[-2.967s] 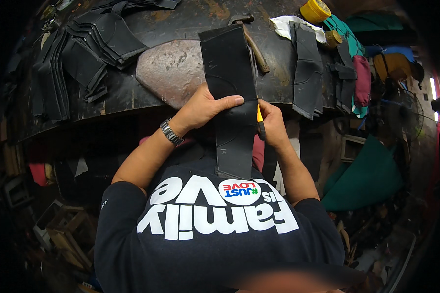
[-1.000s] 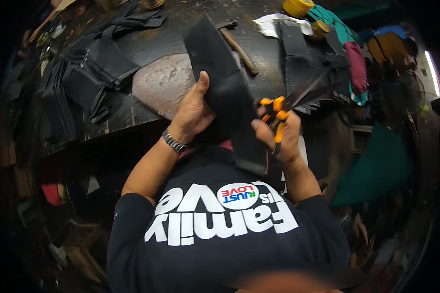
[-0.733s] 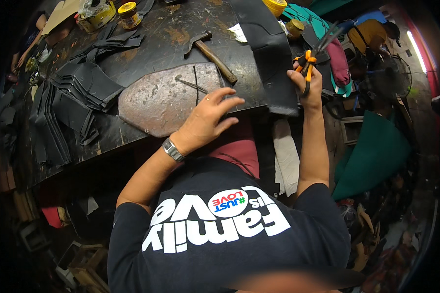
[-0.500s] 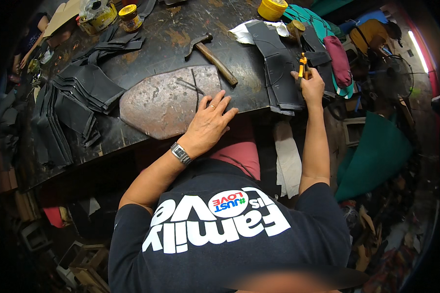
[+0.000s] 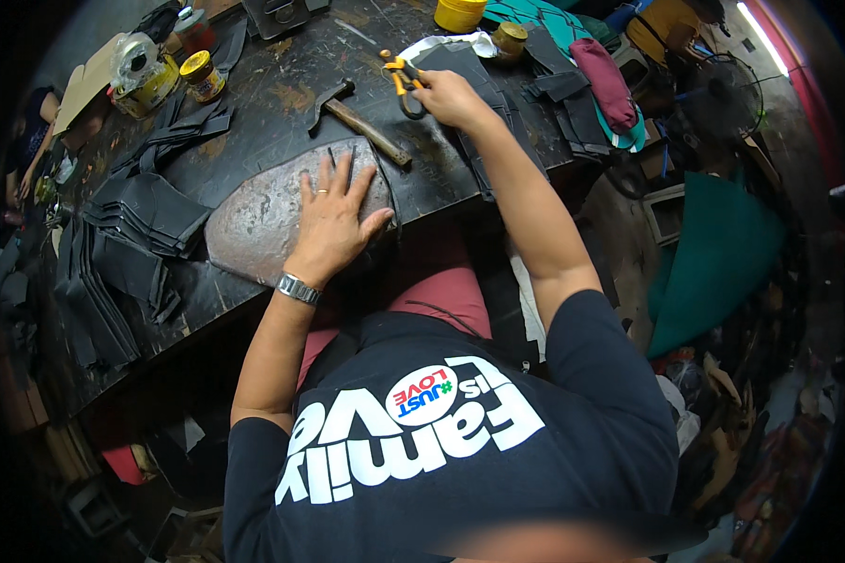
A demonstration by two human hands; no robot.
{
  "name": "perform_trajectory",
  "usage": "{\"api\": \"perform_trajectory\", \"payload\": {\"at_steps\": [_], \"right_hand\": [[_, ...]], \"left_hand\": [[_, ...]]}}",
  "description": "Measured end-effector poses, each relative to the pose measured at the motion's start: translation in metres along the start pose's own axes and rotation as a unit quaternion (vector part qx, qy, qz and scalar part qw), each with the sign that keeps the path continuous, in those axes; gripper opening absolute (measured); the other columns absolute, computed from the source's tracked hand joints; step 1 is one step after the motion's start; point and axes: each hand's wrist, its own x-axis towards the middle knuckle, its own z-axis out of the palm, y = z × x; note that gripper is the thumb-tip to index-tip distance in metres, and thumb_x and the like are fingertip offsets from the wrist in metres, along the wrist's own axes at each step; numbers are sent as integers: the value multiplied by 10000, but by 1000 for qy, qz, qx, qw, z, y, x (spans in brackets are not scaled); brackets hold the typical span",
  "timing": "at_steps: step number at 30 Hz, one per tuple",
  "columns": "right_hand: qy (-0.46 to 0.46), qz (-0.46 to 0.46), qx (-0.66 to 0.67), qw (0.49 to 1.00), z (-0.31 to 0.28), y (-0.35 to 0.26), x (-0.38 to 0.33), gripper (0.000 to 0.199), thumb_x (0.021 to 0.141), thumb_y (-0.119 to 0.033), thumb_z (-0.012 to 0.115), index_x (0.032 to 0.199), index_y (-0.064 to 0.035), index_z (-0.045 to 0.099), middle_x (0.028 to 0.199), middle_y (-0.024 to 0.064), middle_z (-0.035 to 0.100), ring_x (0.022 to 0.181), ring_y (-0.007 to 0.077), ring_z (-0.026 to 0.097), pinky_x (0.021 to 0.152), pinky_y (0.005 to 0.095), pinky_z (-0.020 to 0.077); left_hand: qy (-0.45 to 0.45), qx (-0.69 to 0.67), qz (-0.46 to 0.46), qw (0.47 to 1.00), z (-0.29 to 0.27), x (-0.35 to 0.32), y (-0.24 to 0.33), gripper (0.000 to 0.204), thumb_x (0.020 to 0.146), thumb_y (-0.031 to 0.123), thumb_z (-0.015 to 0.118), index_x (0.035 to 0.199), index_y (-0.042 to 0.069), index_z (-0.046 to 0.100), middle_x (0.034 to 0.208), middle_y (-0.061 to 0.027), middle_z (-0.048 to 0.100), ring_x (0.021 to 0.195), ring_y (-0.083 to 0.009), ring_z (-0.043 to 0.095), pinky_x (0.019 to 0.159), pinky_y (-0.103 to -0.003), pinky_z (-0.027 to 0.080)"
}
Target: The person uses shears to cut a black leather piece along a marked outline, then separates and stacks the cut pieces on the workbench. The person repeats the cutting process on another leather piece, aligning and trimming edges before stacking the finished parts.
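Note:
My left hand (image 5: 333, 220), with a watch on its wrist, lies on a brownish stone slab (image 5: 249, 230). Its fingers are stretched out and spread. A thin dark strip (image 5: 396, 202) runs along the slab's right edge, and part of another shows by the fingertips. Over the table beyond, my right hand (image 5: 451, 97) is closed around yellow-and-black-handled scissors (image 5: 407, 84); the blades point away to the upper left. Between the two hands rests a hammer (image 5: 371, 133) with a wooden handle. Dark flat pieces (image 5: 483, 155) lie partly hidden under my right forearm.
Stacks of black pieces (image 5: 150, 216) cover the table's left side. Yellow tins (image 5: 202, 75) stand behind them, and a yellow tub (image 5: 460, 14) and a small jar (image 5: 509, 42) at the back. A maroon roll (image 5: 603, 84) lies on teal material at the right. A fan (image 5: 723, 94) stands beyond.
My right hand has moved left and away from me with the scissors, off the dark pieces. My left hand has turned and slid left, further onto the slab. The view has shifted.

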Motion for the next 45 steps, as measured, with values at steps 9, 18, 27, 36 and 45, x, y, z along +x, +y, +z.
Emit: {"api": "perform_trajectory", "payload": {"at_steps": [9, 18, 27, 36, 45], "right_hand": [[102, 69, -106, 987, 54, -3, 52, 255, 836, -265, 700, 990, -62, 722, 1021, 222, 680, 965, 378, 665, 845, 458, 527], [153, -7, -41, 987, 52, -14, 13, 391, 795, -198, 725, 1158, -75, 644, 1156, 206, 623, 1016, 384, 629, 903, 449, 500], [273, 9, -154, 949, 13, 15, -75, 1003, 655, -325, 858, 1470, -139, 304, 1341, 240, 453, 1227, 391, 449, 989, 534, 393], [275, 64, -57, 958, 11, 51, -72, 873, 657, -303, 806, 1414, -123, 412, 1310, 262, 448, 1215, 413, 447, 1025, 497, 386], [357, 109, 72, 925, -12, 62, -75, 840, 657, -369, 858, 1347, -91, 467, 1245, 234, 497, 1192, 371, 471, 997, 462, 413]], "left_hand": [[-237, -391, 247, 854, -19, -62, 46, 380, 882, 165, 659, 1255, 106, 613, 1223, -139, 627, 1142, -298, 600, 998, -448, 456], [-223, -391, 231, 863, -77, -59, 27, 355, 920, 122, 621, 1273, 95, 595, 1227, -136, 633, 1087, -276, 636, 929, -383, 509], [54, -396, 2, 917, -68, -53, -26, 299, 849, 32, 670, 1148, 44, 658, 1135, -134, 668, 1032, -249, 653, 896, -330, 499], [123, -293, -18, 948, -26, -37, -44, 244, 838, 101, 686, 1077, 54, 684, 1092, -112, 670, 1068, -282, 608, 977, -377, 412], [127, -336, -45, 932, -26, -37, -44, 226, 829, 103, 694, 1048, 51, 695, 1069, -110, 685, 1058, -277, 616, 977, -375, 414]]}}
